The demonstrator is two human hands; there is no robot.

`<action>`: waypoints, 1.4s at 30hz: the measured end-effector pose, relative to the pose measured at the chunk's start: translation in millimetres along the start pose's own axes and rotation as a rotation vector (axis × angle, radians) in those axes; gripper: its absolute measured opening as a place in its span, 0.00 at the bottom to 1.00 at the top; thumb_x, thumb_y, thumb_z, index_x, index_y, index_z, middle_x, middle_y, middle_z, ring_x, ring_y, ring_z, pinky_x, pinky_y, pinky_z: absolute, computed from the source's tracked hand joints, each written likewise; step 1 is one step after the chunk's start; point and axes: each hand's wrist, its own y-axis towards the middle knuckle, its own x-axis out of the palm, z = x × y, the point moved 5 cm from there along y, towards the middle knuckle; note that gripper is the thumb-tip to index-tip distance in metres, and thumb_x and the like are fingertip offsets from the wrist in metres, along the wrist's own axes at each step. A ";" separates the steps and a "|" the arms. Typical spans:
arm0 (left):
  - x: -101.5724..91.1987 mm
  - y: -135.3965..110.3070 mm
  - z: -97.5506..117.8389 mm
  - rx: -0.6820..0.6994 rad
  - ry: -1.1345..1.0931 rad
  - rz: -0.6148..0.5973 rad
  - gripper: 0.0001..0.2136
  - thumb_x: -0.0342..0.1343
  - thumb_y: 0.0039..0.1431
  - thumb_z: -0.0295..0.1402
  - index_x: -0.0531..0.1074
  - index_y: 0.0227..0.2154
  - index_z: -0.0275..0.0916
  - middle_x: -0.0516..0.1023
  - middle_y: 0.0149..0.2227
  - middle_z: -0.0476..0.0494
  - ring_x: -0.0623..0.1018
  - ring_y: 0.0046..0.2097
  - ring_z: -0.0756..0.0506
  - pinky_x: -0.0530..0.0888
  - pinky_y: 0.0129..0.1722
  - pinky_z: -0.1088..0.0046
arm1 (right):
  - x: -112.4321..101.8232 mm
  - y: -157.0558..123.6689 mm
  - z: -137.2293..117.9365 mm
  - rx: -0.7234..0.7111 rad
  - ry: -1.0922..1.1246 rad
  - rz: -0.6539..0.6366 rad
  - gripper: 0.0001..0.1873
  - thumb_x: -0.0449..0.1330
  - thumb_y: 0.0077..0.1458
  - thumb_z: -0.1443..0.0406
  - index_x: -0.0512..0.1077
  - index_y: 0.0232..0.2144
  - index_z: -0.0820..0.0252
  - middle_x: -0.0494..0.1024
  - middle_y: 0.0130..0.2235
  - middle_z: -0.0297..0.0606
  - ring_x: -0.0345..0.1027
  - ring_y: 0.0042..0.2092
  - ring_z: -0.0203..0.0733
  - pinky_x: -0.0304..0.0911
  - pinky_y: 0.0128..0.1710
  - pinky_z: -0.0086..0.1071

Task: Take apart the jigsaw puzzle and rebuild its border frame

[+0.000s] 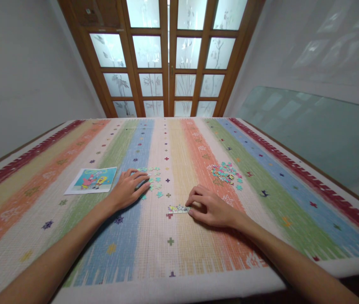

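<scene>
My left hand (129, 188) rests palm down, fingers stretched and slightly apart, over the left side of a group of loose teal jigsaw pieces (158, 186). Its fingers hide some of them, and whether it touches one I cannot tell. Nearer the front edge lies a short strip of joined jigsaw pieces (176, 209) with coloured figures on it. My right hand (210, 207) is at the strip's right end, thumb and fingertips pinched on a jigsaw piece there, which they mostly cover.
A printed cartoon picture (92, 181) lies left of my left hand. Beyond my right hand is a heap of mixed jigsaw pieces (225, 172). A striped tablecloth (169, 261) covers the table. Glazed wooden doors (168, 71) stand behind it, and a greenish panel (309, 139) leans at the right.
</scene>
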 end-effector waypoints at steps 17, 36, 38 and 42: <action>12.7 21.3 -5.4 -0.045 0.052 -0.139 0.26 0.46 0.69 0.53 0.72 0.58 0.41 0.70 0.65 0.37 0.61 0.68 0.30 0.60 0.64 0.43 | 1.6 1.6 0.7 -0.012 -0.001 -0.001 0.05 0.60 0.57 0.68 0.76 0.37 0.58 0.73 0.40 0.43 0.69 0.43 0.46 0.66 0.45 0.40; 8.5 24.3 -13.0 -0.091 -0.006 -0.146 0.23 0.52 0.66 0.50 0.76 0.56 0.46 0.72 0.62 0.39 0.65 0.62 0.30 0.60 0.61 0.42 | 3.2 0.3 3.3 -0.010 -0.006 -0.012 0.06 0.61 0.57 0.69 0.75 0.38 0.59 0.73 0.41 0.42 0.69 0.43 0.45 0.66 0.45 0.40; 8.9 23.6 -11.8 -0.080 0.007 -0.148 0.23 0.51 0.66 0.50 0.76 0.56 0.45 0.72 0.62 0.39 0.65 0.62 0.30 0.60 0.61 0.42 | 2.9 0.5 3.0 -0.009 -0.007 -0.010 0.06 0.61 0.57 0.69 0.75 0.37 0.59 0.73 0.40 0.42 0.69 0.43 0.45 0.66 0.45 0.40; 9.3 23.4 -10.3 -0.083 -0.008 -0.146 0.22 0.50 0.67 0.48 0.76 0.56 0.44 0.72 0.61 0.39 0.66 0.61 0.31 0.61 0.61 0.43 | 2.4 1.3 2.1 -0.003 -0.005 -0.015 0.06 0.61 0.57 0.69 0.75 0.38 0.58 0.73 0.41 0.42 0.69 0.43 0.45 0.67 0.45 0.40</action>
